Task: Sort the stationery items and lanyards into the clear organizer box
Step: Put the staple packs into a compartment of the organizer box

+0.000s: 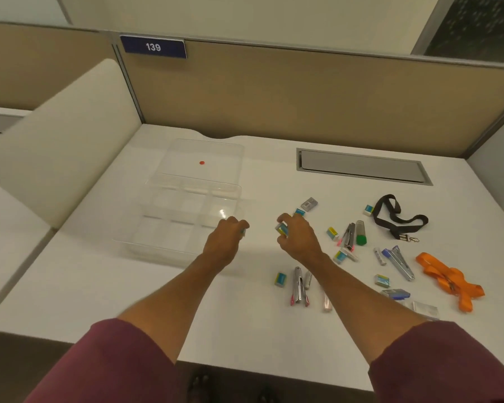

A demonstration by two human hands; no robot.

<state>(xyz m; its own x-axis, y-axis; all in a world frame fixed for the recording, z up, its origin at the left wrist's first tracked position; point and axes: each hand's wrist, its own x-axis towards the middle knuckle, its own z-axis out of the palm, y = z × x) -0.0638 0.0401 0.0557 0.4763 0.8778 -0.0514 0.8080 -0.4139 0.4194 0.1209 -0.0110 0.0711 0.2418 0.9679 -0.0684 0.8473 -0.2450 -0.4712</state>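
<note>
Beside seemingly empty organizer box (pixel 146 242): right hand (pixel 298 239) pinching eraser (pixel 282 229), left hand (pixel 224 239) curled round small item (pixel 244 231), black lanyard (pixel 396 219), orange lanyard (pixel 448 274) and remaining stationery unsorted on table (pixel 99 286).

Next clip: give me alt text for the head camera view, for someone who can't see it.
A person's right hand pinches an eraser while the left hand grips a small item at the right edge of an open clear organizer box on a white desk. More erasers, staplers, a black lanyard and an orange lanyard lie scattered to the right.
</note>
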